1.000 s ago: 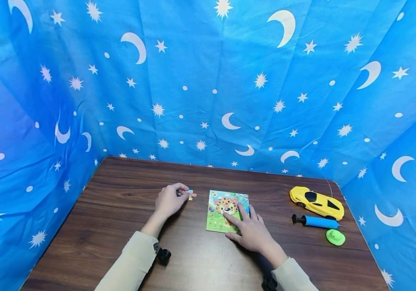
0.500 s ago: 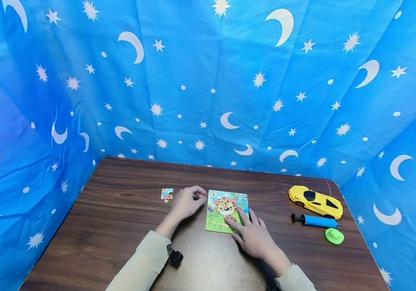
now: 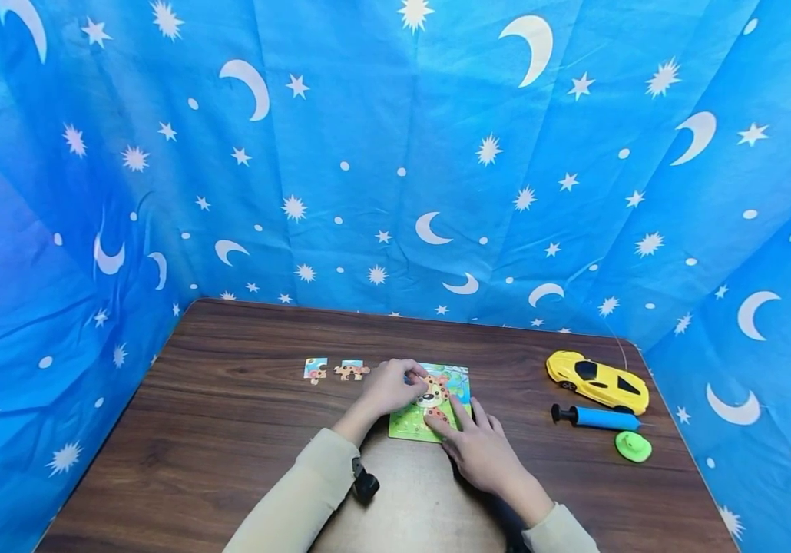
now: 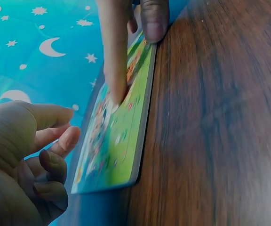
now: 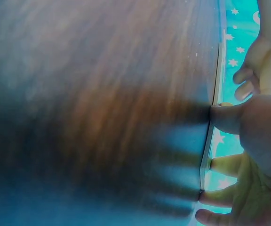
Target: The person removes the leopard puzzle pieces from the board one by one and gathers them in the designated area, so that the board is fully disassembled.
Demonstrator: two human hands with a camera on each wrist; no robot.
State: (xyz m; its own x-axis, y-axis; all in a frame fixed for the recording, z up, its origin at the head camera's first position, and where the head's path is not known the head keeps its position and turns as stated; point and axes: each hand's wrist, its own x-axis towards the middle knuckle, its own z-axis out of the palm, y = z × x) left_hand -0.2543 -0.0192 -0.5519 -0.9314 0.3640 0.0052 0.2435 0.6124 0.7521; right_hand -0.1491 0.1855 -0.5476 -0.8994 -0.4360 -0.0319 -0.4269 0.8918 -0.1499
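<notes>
A square jigsaw puzzle (image 3: 405, 428) with a cartoon leopard lies on the table in front of me. My left hand (image 3: 390, 388) is over its upper left part, fingers loosely bent, covering that corner in the head view. In the left wrist view, no piece shows between the left hand's (image 4: 22, 155) thumb and fingers. My right hand (image 3: 481, 453) rests on the puzzle's right side with fingers spread; its index fingertip presses the picture. Two loose puzzle pieces lie to the left: one with a blue corner (image 3: 314, 369) and a spotted one (image 3: 352, 370).
At the table's right side lie a yellow toy car (image 3: 597, 382), a blue hand pump (image 3: 603, 418) with a black handle, and a small green hat-shaped toy (image 3: 633, 446). A blue cloth (image 3: 340, 123) with moons and stars hangs around the brown wooden table (image 3: 230, 430).
My left hand has moved right, from the loose pieces to over the puzzle, leaving the spotted piece beside the other. My right hand has stayed on the puzzle, barely shifting.
</notes>
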